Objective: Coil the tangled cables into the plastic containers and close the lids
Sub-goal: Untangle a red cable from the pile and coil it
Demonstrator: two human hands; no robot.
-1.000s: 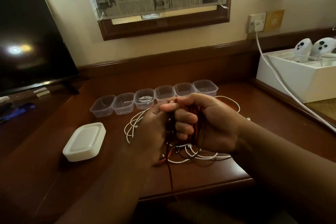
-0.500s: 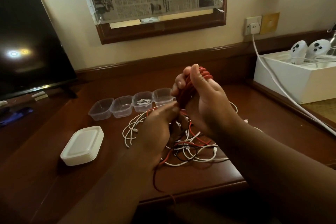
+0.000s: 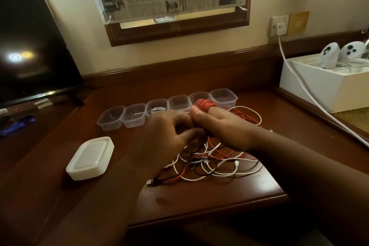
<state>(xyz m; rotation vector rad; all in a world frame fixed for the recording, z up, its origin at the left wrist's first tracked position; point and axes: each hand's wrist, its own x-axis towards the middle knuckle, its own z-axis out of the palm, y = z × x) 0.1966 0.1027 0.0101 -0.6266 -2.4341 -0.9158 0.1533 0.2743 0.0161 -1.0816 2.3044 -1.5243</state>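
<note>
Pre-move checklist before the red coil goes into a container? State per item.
1. Red coil held: ok, it sits wound around the right hand's fingers.
2. Red cable fully wound: not ok, a loose red length trails into the tangled cables on the desk.
3. Left hand free to help: cannot tell, blurred, fingers curled near the coil.
4. Empty container open: ok, the rightmost container has no lid and looks empty.
5. White-cable container: not ok, already occupied.
6. Lid stack in reach: ok, on the desk at left.
</note>
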